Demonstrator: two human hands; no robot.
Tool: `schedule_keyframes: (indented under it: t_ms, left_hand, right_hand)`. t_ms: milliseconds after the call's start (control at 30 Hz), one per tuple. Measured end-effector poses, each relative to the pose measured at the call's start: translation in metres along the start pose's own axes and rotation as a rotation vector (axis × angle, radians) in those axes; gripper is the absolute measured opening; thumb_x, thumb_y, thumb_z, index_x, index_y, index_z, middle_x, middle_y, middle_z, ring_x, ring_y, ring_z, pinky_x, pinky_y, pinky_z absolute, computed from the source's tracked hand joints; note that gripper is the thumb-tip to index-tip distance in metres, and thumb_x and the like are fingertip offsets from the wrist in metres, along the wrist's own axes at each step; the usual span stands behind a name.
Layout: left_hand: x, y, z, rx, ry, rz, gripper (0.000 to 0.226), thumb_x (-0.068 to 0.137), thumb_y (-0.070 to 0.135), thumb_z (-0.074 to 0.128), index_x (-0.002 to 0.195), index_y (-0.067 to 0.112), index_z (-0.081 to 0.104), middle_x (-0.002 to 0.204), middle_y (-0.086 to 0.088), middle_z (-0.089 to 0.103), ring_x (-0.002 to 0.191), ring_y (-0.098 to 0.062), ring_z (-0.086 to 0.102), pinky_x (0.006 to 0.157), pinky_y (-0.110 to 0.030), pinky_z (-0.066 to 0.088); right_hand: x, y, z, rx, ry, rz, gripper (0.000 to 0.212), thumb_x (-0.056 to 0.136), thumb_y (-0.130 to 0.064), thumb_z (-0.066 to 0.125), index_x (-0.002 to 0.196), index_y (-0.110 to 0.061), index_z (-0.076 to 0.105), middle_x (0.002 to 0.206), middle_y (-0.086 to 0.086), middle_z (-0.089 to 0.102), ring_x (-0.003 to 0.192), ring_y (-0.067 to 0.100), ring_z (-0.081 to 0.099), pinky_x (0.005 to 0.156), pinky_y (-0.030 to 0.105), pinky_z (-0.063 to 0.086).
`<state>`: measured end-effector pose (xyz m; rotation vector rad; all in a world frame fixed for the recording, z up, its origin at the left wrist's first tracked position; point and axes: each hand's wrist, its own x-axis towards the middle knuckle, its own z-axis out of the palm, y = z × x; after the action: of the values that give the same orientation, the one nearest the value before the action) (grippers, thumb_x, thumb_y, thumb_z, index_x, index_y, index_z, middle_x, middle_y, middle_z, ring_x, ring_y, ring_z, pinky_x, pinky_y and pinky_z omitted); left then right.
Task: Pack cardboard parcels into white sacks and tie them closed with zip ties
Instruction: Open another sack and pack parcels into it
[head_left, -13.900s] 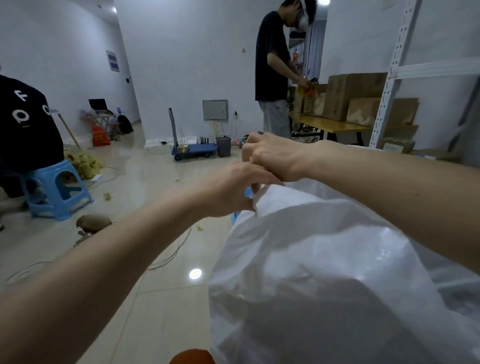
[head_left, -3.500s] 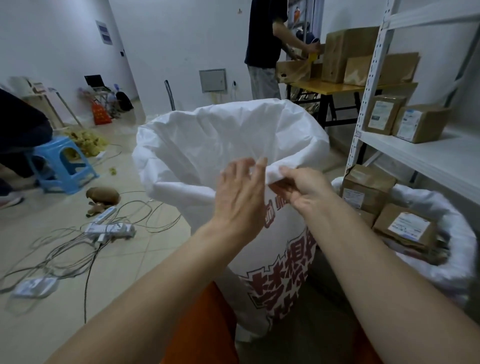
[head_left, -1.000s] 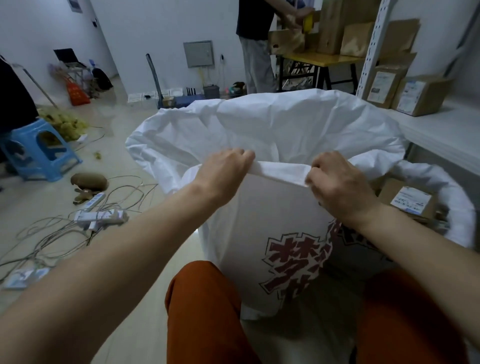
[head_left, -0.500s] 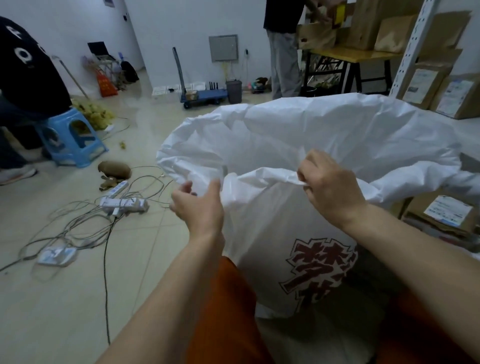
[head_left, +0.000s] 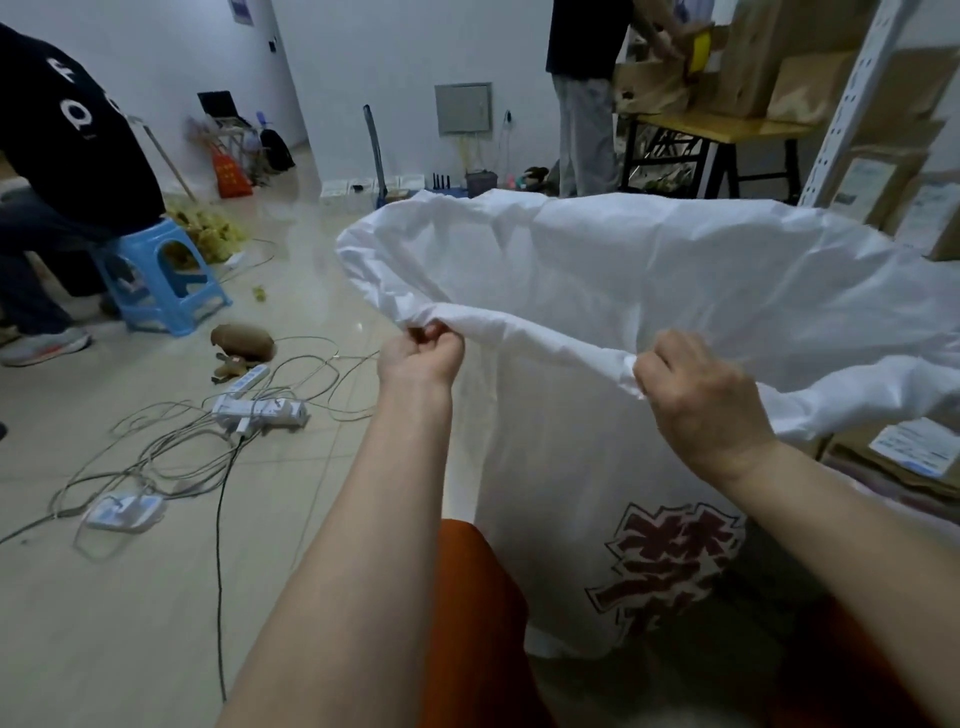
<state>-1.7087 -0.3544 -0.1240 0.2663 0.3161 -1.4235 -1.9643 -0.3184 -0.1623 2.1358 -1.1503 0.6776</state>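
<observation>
Both hands are up on the near rim of the white sack (head_left: 649, 291): left hand (head_left: 422, 354) pinching the rolled hem at its left end, right hand (head_left: 698, 397) clutching a bunch of it further right. That sack stands upright between the knees, long axis vertical, mouth gaping wide and facing up, red print towards us. Labelled cardboard parcels (head_left: 906, 452) crowd its right side; left, bare tile, then tangled cables and a power strip (head_left: 260, 410).

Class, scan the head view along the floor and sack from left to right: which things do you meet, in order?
Blue stool → power strip → left hand → right hand → labelled parcel.
</observation>
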Motion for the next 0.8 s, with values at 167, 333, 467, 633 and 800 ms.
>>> schedule_keyframes:
  t_ms: [167, 333, 467, 633, 800]
  left_hand:
    - [0.012, -0.011, 0.0, -0.059, -0.008, -0.068, 0.024, 0.06, -0.009, 0.026, 0.057, 0.01, 0.04, 0.036, -0.003, 0.029, 0.032, -0.01, 0.027, 0.031, -0.017, 0.027]
    - [0.016, -0.013, -0.011, 0.086, -0.064, -0.133, 0.02, 0.067, -0.007, 0.036, 0.058, 0.007, 0.046, 0.043, -0.004, 0.04, 0.036, -0.012, 0.037, 0.038, -0.014, 0.037]
    - [0.005, 0.017, -0.017, 0.714, 0.216, 0.082, 0.013, 0.092, 0.012, 0.049, 0.101, 0.002, 0.053, 0.09, -0.01, 0.055, 0.064, -0.017, 0.051, 0.054, -0.02, 0.048]
    - [0.008, 0.021, -0.014, 1.044, 0.164, 0.319, 0.023, 0.09, 0.029, 0.062, 0.089, 0.006, 0.062, 0.08, -0.007, 0.066, 0.062, -0.019, 0.062, 0.033, -0.011, 0.026]
    - [0.031, 0.015, -0.011, 0.971, 0.325, 0.065, 0.02, 0.085, 0.003, 0.059, 0.068, 0.01, 0.053, 0.065, -0.002, 0.051, 0.04, -0.008, 0.042, 0.028, -0.007, 0.021]
  right_hand:
    - [0.035, -0.017, -0.023, 0.169, -0.123, 0.156, 0.057, 0.06, -0.052, 0.074, 0.094, -0.009, 0.059, 0.098, 0.011, 0.054, 0.088, 0.031, 0.05, 0.073, 0.04, 0.043]
    - [0.09, -0.066, -0.008, 0.294, -0.224, 0.225, 0.021, 0.081, -0.016, 0.064, 0.098, -0.012, 0.053, 0.096, 0.009, 0.057, 0.087, 0.033, 0.054, 0.064, 0.036, 0.037]
    - [0.09, -0.066, 0.009, 0.128, -0.088, 0.045, 0.03, 0.058, 0.016, 0.063, 0.074, -0.006, 0.052, 0.072, 0.014, 0.05, 0.052, 0.033, 0.05, 0.042, 0.027, 0.024]
    - [0.079, -0.073, 0.018, -0.065, 0.08, -0.191, 0.024, 0.067, 0.014, 0.052, 0.065, -0.01, 0.05, 0.064, 0.009, 0.046, 0.048, 0.024, 0.043, 0.043, 0.028, 0.019]
    - [0.069, -0.072, 0.018, -0.068, 0.184, -0.227, 0.028, 0.069, 0.015, 0.045, 0.061, -0.012, 0.045, 0.061, 0.009, 0.046, 0.049, 0.023, 0.041, 0.045, 0.029, 0.017]
